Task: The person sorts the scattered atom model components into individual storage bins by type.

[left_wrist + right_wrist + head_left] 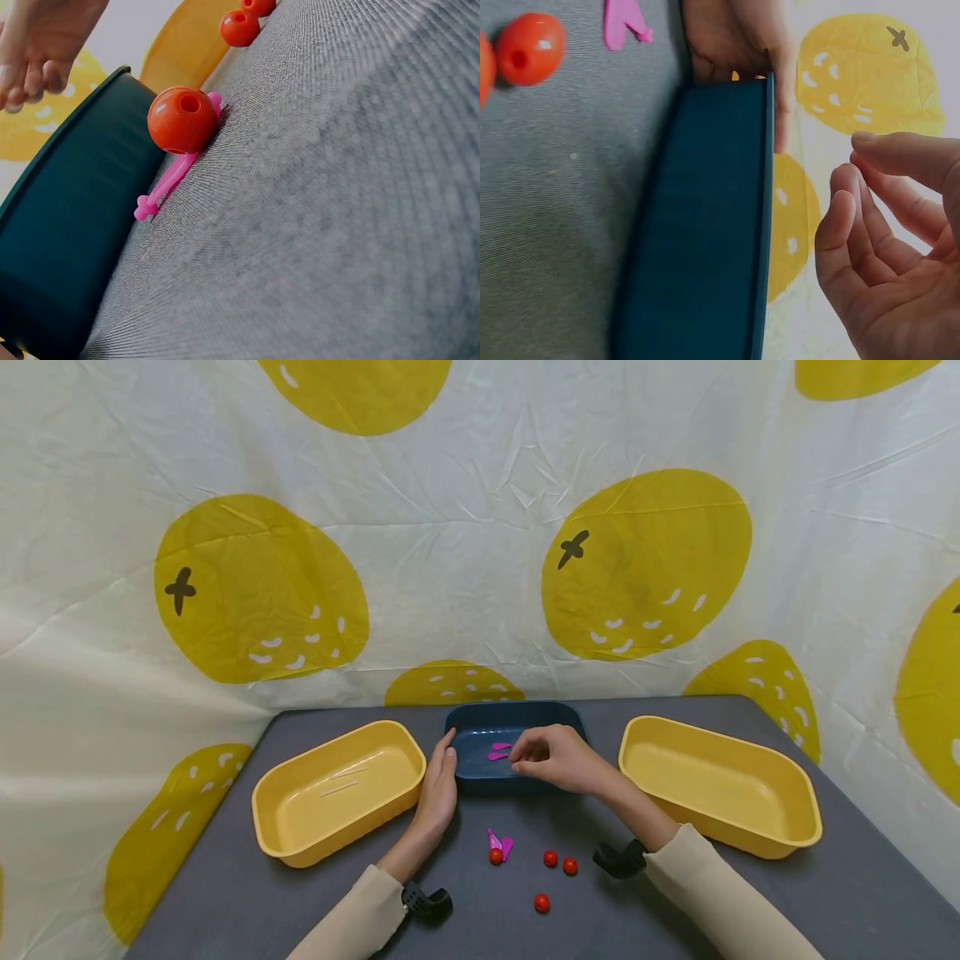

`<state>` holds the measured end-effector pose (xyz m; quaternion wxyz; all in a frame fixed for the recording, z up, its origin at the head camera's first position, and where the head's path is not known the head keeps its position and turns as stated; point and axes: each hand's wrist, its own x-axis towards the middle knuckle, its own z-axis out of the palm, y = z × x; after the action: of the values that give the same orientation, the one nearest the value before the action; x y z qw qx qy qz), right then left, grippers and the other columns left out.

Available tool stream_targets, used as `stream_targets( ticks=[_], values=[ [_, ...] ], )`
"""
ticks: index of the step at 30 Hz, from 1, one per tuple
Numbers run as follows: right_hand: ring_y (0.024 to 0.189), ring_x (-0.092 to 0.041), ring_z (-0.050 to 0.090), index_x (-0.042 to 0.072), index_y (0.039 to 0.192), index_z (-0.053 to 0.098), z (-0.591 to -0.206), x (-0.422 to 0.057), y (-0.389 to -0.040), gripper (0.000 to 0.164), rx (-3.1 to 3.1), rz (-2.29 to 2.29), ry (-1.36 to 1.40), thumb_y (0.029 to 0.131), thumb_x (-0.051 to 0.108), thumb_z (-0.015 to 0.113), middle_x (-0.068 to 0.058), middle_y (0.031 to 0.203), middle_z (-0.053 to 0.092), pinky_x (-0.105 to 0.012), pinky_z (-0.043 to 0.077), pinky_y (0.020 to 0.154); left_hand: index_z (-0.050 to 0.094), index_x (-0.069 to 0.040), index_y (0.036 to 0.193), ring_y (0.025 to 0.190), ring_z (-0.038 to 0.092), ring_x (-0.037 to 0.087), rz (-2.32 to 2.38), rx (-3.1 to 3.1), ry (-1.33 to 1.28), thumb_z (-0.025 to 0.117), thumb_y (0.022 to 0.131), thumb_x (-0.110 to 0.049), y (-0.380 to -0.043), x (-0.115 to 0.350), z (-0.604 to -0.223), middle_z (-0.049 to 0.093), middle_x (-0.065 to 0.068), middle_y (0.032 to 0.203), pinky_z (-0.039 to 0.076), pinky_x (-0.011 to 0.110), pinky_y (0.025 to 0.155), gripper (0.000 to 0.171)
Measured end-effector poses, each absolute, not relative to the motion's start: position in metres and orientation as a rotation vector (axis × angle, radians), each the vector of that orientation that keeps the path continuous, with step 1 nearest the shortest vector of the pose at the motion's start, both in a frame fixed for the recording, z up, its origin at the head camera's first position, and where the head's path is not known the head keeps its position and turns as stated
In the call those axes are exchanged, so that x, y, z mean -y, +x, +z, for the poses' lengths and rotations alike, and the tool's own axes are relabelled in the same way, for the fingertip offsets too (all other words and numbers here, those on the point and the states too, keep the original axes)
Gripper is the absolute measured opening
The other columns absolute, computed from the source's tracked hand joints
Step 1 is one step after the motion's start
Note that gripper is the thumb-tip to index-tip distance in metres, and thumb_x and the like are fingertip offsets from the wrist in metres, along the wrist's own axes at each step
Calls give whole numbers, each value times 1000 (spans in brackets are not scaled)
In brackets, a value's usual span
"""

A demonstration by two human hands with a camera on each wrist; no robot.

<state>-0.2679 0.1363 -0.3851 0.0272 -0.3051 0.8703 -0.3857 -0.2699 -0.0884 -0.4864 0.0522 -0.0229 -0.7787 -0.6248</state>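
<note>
A dark blue basin [487, 783] stands at the middle back of the table, with two small pink teardrop-shaped pieces [498, 756] on its floor. My left hand [435, 789] rests along the basin's left end, fingers fairly straight. Over the right part of the basin hovers my right hand [555, 758], its fingers loosely bent. In the right wrist view the thumb and index fingertips come close together, and nothing shows between them. In front of the basin lie pink plastic pieces [507, 847] and a red bead [180, 120] with a hole.
To the left, a yellow basin [300, 856] holds two thin pale sticks [339, 788]. Another yellow basin [720, 777] stands on the right. More red beads [570, 866] are scattered on the grey tabletop [465, 927]. A patterned cloth [450, 577] hangs behind the table.
</note>
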Motion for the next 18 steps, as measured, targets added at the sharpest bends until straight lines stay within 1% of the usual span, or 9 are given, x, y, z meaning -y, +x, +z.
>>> stream_targets(
  ticks=[3, 6, 9, 13, 18],
  values=[
    [69, -11, 61, 23, 90, 70, -387, -141, -263, 5, -2677, -1167, -932, 86, 20, 72, 9, 82, 69, -25, 52, 64, 31, -33, 150, 146, 27, 19, -1905, 2360, -81, 28, 103, -50, -270, 89, -486, 29, -11, 156, 20, 50, 119, 50],
    [70, -10, 60, 23, 91, 70, -391, -145, -258, 5, -2665, -1157, -937, 87, 20, 72, 9, 82, 68, -24, 52, 63, 31, -33, 150, 146, 27, 19, -1912, 2359, -84, 28, 103, -51, -269, 89, -486, 29, -11, 156, 20, 49, 119, 51],
    [69, -10, 60, 20, 92, 71, -395, -148, -253, 6, -2652, -1158, -944, 86, 20, 72, 8, 81, 68, -24, 52, 63, 31, -32, 150, 146, 27, 19, -1916, 2358, -84, 28, 103, -49, -269, 89, -486, 29, -11, 156, 19, 50, 119, 50],
    [70, -9, 61, 18, 92, 71, -401, -151, -249, 5, -2620, -1172, -975, 87, 18, 72, 8, 82, 69, -24, 53, 66, 31, -30, 150, 146, 27, 19, -1919, 2356, -88, 28, 104, -46, -268, 88, -485, 29, -11, 156, 19, 50, 119, 49],
    [72, -8, 61, 20, 92, 70, -412, -149, -246, 5, -2553, -1172, -1022, 87, 18, 71, 7, 83, 68, -25, 55, 70, 31, -29, 151, 146, 27, 19, -1913, 2358, -81, 28, 104, -48, -267, 88, -484, 29, -11, 156, 19, 49, 119, 51]
  ],
)
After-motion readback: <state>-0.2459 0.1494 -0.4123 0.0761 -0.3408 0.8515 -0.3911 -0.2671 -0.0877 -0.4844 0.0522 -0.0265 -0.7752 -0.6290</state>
